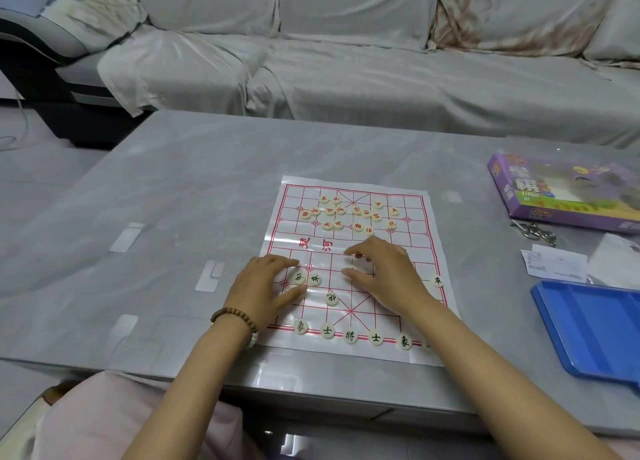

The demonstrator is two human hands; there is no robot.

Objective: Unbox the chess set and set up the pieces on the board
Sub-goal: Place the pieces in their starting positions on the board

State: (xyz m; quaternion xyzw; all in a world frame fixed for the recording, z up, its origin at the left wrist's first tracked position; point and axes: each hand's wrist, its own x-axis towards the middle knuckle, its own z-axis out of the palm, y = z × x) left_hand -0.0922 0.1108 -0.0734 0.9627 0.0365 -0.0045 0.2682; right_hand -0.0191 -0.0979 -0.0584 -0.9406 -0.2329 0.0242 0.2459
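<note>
The left hand (263,286) lies spread and flat on the near left of the board (415,217), gripping nothing, with two loose black pieces (298,278) between its thumb and fingers. The right hand (384,272) arches over the board's middle. Its thumb and forefinger are apart with nothing between them, but I cannot tell whether the hidden fingers hold a piece. Five black pieces sit in the near row (349,336) and others lie unplaced. The red pieces (358,226) are heaped at the far end. The pieces look like small, hard, light discs, likely to skate on the glossy sheet, so each is best pinched by its rim. The board seems thin, creased film that may shift and wants a flat hand on it. The box (568,196) and tray (595,328) lie on the table (173,217), well to the right.
</note>
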